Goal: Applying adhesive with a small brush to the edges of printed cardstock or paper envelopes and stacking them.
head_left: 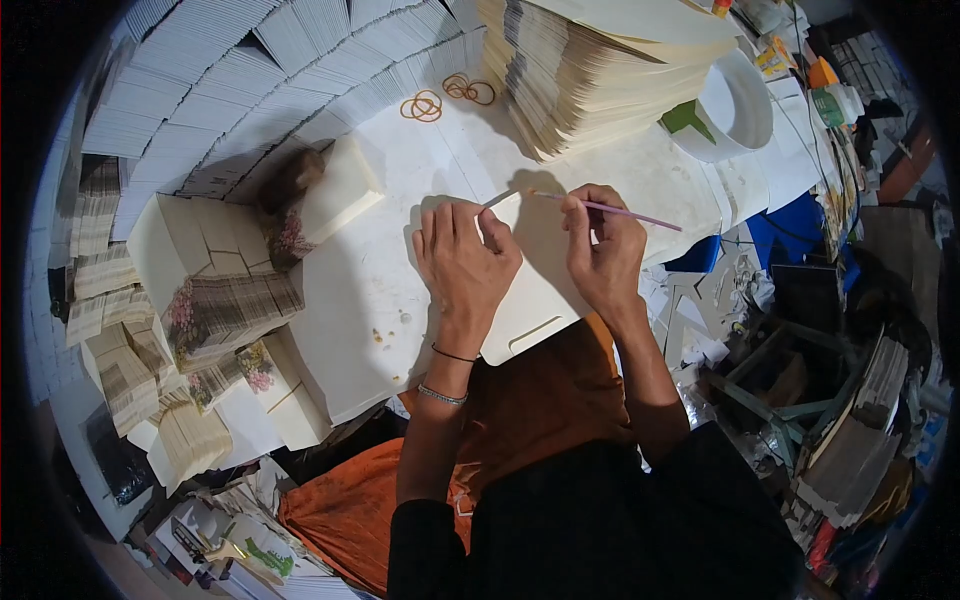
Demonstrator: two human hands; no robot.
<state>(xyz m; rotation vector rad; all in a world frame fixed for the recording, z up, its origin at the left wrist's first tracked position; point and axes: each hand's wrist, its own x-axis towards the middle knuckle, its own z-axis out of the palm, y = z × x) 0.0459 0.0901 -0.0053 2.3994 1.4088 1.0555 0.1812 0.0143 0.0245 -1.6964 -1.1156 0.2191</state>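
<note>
A cream card sheet with rounded lower corners and a curved cut slot lies on the worktable before me. My left hand is over the sheet's left edge, fingers bent and the thumb near the index finger; whether it pinches the sheet is hidden. A thin purple-handled brush is held in my right hand, above the sheet's right side. The brush's small orange-brown tip points left, close to the sheet's upper corner.
A tall stack of cream sheets stands at the back, beside a white round tub. Rubber bands lie near walls of stacked white paper. Bundles of flower-printed cards crowd the left; a metal frame is on the right.
</note>
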